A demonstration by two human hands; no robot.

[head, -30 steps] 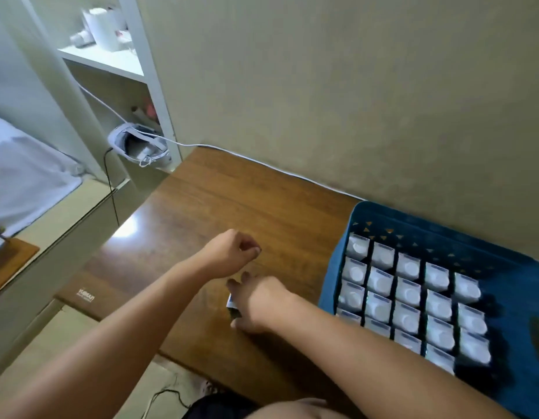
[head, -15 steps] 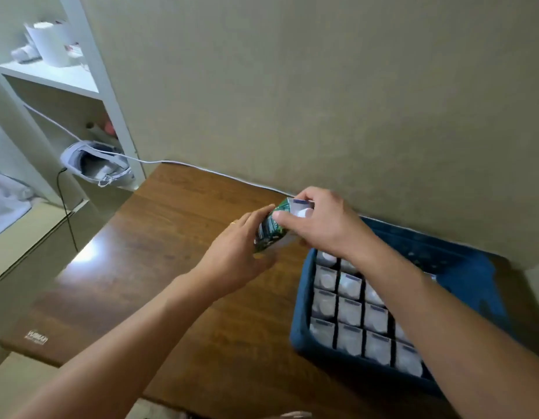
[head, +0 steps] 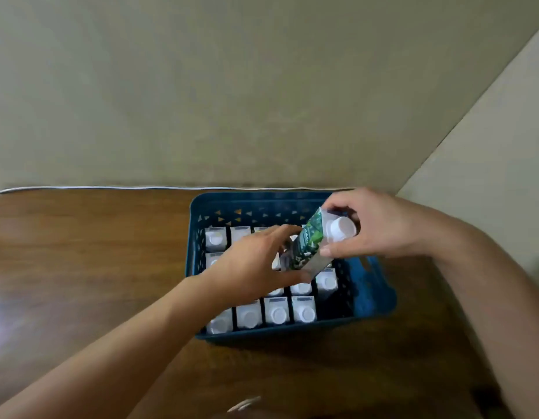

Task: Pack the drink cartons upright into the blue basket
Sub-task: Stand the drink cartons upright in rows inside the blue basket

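Carton (head: 310, 249) lifted off table, now tilted over blue basket (head: 380, 294), above packed cartons (head: 275, 313). Right hand (head: 380, 228) fingers clamped round cap end; left hand (head: 256, 267) cradles bottom. Next, likely: right it, drop into empty right column.

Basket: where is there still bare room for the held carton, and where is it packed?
The basket is bare along its right side, between the cartons and the right wall. Its left and middle are packed. The hands hold the tilted carton over the middle. The table left of the basket is bare.
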